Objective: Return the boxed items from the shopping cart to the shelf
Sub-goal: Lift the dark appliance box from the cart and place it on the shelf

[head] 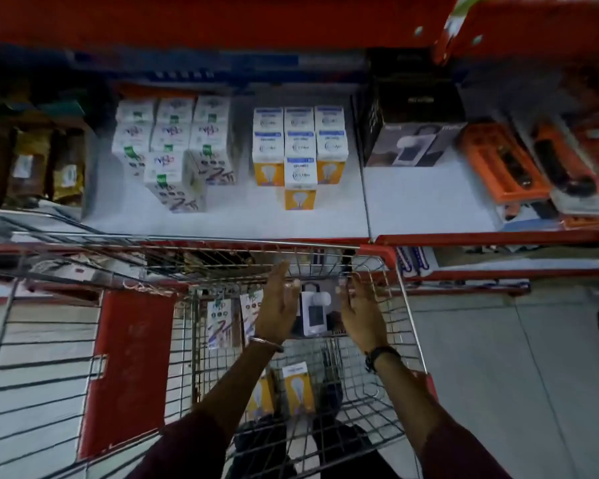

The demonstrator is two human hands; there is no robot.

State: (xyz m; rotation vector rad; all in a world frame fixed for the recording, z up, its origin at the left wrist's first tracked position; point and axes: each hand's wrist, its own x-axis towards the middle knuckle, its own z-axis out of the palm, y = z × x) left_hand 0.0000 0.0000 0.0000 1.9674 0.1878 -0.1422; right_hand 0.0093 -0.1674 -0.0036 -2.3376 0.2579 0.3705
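Both hands are down inside the shopping cart now, one on each side of a dark box with a white device pictured on it. The left hand presses flat against the box's left side, fingers stretched forward; the right hand cups its right side, fingers spread. So the box sits gripped between two open palms, at the far end of the cart's wire basket.

Left of that box, two white boxes with purple scribble print stand against the wire. Nearer the person, on the cart floor, a yellow-and-white bulb box lies beside another one partly hidden by the left forearm. A bracelet rings the left wrist, a dark watch the right.

Beyond the cart's rim, the white shelf carries the stock: a block of white scribble-print boxes at left, rows of bulb boxes in the middle, and a big dark box with the same white device picture to the right. Orange blister packs lie farther right, brown packets at far left.
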